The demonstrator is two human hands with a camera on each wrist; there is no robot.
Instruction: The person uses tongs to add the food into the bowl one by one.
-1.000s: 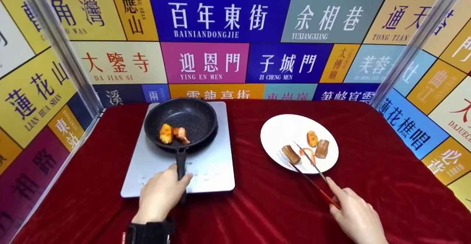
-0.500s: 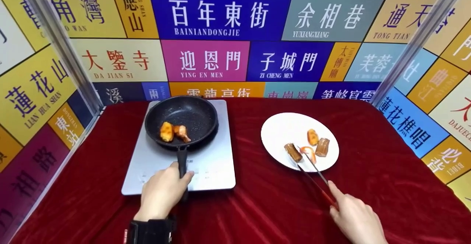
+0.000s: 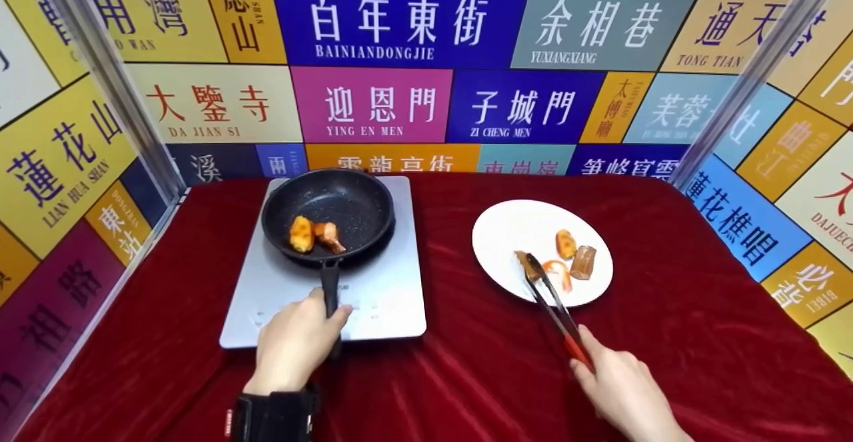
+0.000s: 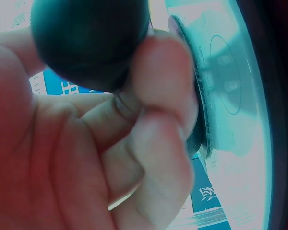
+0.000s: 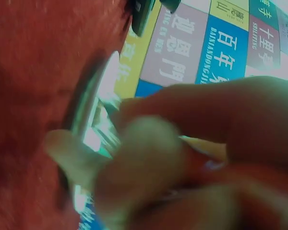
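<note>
My left hand (image 3: 296, 339) grips the black handle (image 3: 330, 285) of a frying pan (image 3: 353, 212). In the pan lie a browned yellow piece (image 3: 302, 234) and a smaller orange-pink piece (image 3: 328, 237). With my right hand (image 3: 626, 382) I hold tongs (image 3: 577, 352) with red grips. Their dark tips are on a brown ribbed piece (image 3: 523, 262) at the left of a white plate (image 3: 500, 229). Beside it on the plate are a red-orange curved strip (image 3: 565, 281), a yellow piece (image 3: 566, 244) and another brown piece (image 3: 584, 263). The left wrist view shows fingers (image 4: 163, 72) curled round the handle.
The pan stands on a flat silver induction cooker (image 3: 386, 289). A dark red cloth (image 3: 453, 362) covers the table. Behind it rises a wall of coloured sign panels (image 3: 400, 22), with metal posts (image 3: 740, 95) at both back corners.
The tongs' arms have come together and their tips have moved left onto the left brown piece. My right hand has shifted slightly left. The left hand keeps its hold on the pan handle.
</note>
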